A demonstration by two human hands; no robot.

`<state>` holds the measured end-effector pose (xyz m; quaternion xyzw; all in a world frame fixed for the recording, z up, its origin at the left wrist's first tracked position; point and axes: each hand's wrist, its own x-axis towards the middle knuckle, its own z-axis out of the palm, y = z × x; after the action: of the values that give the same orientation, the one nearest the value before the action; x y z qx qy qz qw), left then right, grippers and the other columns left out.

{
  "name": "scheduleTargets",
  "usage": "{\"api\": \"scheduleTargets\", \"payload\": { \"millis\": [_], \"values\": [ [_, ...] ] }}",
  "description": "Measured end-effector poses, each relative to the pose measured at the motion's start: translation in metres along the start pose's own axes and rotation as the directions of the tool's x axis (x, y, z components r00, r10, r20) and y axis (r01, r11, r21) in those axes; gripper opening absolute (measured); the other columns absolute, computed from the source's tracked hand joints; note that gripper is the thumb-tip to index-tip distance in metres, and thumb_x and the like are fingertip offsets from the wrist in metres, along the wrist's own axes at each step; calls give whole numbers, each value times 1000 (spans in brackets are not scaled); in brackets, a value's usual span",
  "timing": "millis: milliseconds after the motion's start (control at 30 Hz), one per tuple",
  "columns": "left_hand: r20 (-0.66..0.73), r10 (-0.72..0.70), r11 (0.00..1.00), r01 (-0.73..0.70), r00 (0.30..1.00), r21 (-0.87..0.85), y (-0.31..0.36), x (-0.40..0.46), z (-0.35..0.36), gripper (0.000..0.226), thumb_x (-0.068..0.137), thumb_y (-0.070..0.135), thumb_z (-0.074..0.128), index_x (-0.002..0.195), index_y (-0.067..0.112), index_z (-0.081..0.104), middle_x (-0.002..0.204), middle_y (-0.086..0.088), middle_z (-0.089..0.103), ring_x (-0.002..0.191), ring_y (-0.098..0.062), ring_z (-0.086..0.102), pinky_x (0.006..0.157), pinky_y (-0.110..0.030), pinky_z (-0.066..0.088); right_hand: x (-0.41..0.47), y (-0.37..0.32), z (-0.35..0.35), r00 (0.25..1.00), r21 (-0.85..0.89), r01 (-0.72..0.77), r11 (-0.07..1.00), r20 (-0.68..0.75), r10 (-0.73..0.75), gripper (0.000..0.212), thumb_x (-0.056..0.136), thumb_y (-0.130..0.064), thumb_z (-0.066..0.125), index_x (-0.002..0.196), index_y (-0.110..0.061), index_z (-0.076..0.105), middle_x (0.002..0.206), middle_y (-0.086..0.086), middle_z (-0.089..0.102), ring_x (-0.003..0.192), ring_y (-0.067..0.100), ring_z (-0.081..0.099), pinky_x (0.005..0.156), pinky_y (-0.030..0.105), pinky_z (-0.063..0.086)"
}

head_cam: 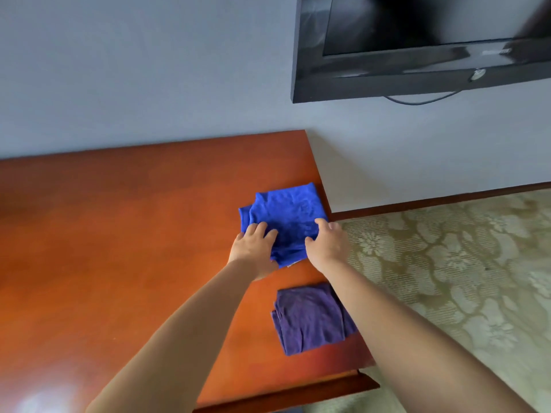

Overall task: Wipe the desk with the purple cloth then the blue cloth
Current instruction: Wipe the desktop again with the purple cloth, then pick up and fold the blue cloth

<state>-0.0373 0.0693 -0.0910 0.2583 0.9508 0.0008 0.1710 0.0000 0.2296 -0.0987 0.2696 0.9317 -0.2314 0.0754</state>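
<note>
Two cloths are lying on the reddish wooden desk point(119, 234), both close to its right edge. Farther from the person, the blue cloth point(286, 213) is sitting loosely folded, with one corner nearly reaching the desk's right edge. Both hands are resting on its near half. Over on its left part, the left hand point(253, 242) is lying with fingers spread and slightly bent, fingertips pressing into the fabric. Opposite it, the right hand point(326, 239) is sitting at the cloth's right edge with fingers curled over the fabric and thumb set against it; it seems to be gripping a fold, though the hand itself is hiding the contact. Nearer the person, the purple cloth point(310, 320) is lying folded and apart from the blue one, with the right forearm crossing over its right side. Neither hand is touching it. Beyond the desk, a black television point(417, 55) is hanging on the grey wall, and patterned carpet point(462, 263) is covering the floor to the right.
</note>
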Motion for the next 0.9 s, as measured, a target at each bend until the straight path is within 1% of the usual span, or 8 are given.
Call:
{"api": "scheduleTargets", "payload": {
  "millis": [133,233,300,467,633,733,800,900],
  "values": [
    [11,32,999,-32,999,17,-5,5,1,80,80,55,58,146,23,26,149,-2,22,139,-22,19,109,-37,31,7,-3,0,980,82,-191,978,67,186,59,88,-24,62,140,-17,35,126,14,48,115,33,49,89,37,42],
    [45,43,999,-45,998,30,-8,2,0,86,80,56,58,150,26,19,151,-1,19,140,-21,16,110,-37,32,6,-4,-4,943,237,-318,918,184,279,30,82,-17,62,109,-11,52,103,9,61,84,27,58,68,31,44],
    [96,30,999,-32,995,20,-6,-1,0,93,79,60,57,152,30,8,155,-1,14,144,-21,10,115,-42,25,0,-9,-9,939,340,-324,883,229,256,18,80,-17,59,97,-12,55,94,7,62,78,25,58,65,31,44],
    [141,-65,995,75,988,-61,10,-23,3,103,77,67,60,153,33,-1,160,2,3,147,-22,2,117,-56,7,-26,-33,-21,920,602,-343,721,371,127,37,87,-9,56,124,-12,52,110,5,59,95,22,54,75,30,41],
    [-3,-215,921,202,977,-333,13,-55,-19,84,83,41,59,152,32,11,154,6,28,136,-19,36,117,-46,14,-50,-55,-43,930,753,-283,595,366,-21,48,88,-8,56,134,-15,44,125,7,56,113,26,53,94,38,44],
    [-140,-293,893,219,946,-393,9,-85,-38,68,85,23,55,148,27,30,139,0,50,124,-24,49,103,-32,34,-66,-64,-58,943,816,-218,536,318,-101,44,88,-8,57,130,-14,46,123,8,57,110,26,55,92,37,44],
    [-197,-334,890,240,922,-387,6,-106,-48,55,84,19,55,138,23,46,125,-2,58,113,-25,54,87,-31,43,-79,-70,-67,942,830,-180,529,299,-150,39,89,-10,57,126,-14,47,117,6,58,103,24,56,85,35,44],
    [-251,-389,883,281,886,-376,-2,-140,-59,32,82,19,54,114,20,60,102,-2,60,97,-26,58,74,-34,48,-100,-84,-73,943,811,-116,573,271,-193,32,89,-13,56,121,-12,49,110,6,59,91,22,57,73,32,41]
  ]
}}
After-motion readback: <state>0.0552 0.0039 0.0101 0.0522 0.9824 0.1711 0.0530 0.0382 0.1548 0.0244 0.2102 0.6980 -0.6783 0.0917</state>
